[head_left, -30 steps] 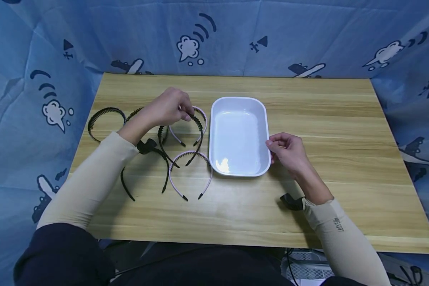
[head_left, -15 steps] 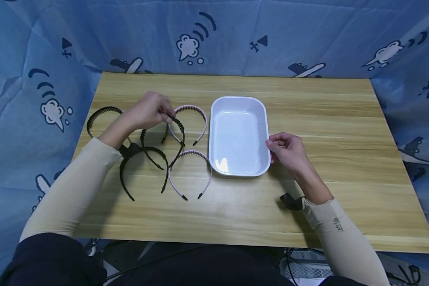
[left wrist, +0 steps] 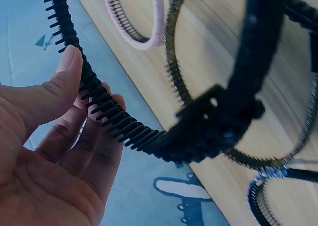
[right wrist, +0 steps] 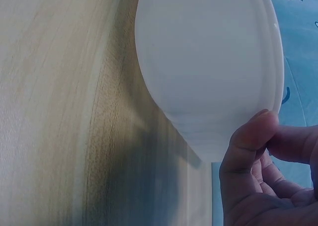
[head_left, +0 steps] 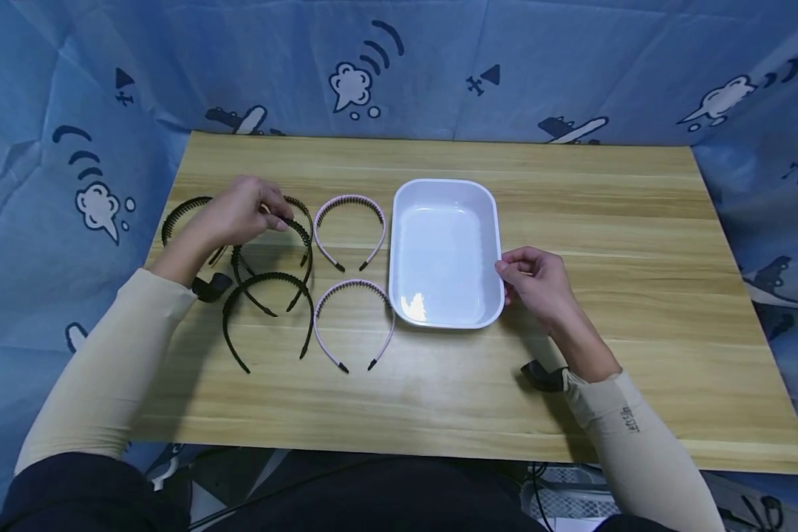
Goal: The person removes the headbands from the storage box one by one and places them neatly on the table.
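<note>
My left hand (head_left: 242, 209) pinches a black toothed headband (left wrist: 112, 117) by its arch, thumb on one side and fingers on the other. Its ends point toward me, above another black headband (head_left: 273, 276) lying on the table. Two more dark headbands lie behind and left, a left one (head_left: 185, 205) and a back one (head_left: 301, 205), both partly covered by my hand and arm. Beside them lie a back pink headband (head_left: 350, 199) and a front pink headband (head_left: 352, 284). With thumb and fingers, my right hand (head_left: 541, 284) grips the right rim of a white tray (head_left: 445, 244).
The wooden table (head_left: 612, 214) extends to the right of the tray. A blue patterned cloth (head_left: 425, 66) hangs along the back and sides. Black wrist mounts sit on both wrists, the left mount (head_left: 211, 287) low beside the headbands. A mesh basket (head_left: 565, 491) stands below the front edge.
My left hand has moved left with the black headband, away from the pink headbands to a place over the other dark ones. My right hand and the tray stay in place.
</note>
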Action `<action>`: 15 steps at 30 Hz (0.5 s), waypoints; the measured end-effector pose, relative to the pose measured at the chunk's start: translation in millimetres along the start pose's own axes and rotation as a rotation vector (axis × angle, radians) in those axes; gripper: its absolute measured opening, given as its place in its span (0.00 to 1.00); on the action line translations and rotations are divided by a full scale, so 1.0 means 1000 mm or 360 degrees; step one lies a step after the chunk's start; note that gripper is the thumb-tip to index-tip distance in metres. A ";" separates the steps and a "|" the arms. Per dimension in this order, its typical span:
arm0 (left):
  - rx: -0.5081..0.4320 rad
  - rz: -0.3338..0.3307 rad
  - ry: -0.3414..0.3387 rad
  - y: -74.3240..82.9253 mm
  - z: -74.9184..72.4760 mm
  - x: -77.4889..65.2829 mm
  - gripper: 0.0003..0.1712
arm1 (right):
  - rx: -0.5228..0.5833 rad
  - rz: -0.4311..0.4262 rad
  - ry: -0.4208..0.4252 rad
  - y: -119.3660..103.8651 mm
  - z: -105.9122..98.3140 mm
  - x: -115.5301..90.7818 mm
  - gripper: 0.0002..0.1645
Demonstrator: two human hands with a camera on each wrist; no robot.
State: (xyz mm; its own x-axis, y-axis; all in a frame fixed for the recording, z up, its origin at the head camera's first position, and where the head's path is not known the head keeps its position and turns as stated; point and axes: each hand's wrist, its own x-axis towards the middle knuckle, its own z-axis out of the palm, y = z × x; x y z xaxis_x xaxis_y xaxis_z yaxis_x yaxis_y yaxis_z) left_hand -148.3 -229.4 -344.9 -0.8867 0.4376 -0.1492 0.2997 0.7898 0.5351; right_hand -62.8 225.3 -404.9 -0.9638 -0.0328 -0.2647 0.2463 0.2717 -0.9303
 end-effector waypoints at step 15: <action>0.0080 -0.0096 0.0048 -0.038 -0.006 -0.034 0.06 | 0.0028 0.0004 0.0003 0.001 0.001 0.002 0.11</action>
State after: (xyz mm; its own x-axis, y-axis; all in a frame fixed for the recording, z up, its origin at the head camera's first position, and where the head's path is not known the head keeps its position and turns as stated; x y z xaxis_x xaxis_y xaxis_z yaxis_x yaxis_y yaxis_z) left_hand -131.3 -277.0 -355.5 -0.9138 0.3759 -0.1542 0.2620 0.8352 0.4836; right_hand -64.3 224.2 -406.6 -0.9634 -0.0302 -0.2665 0.2503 0.2550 -0.9340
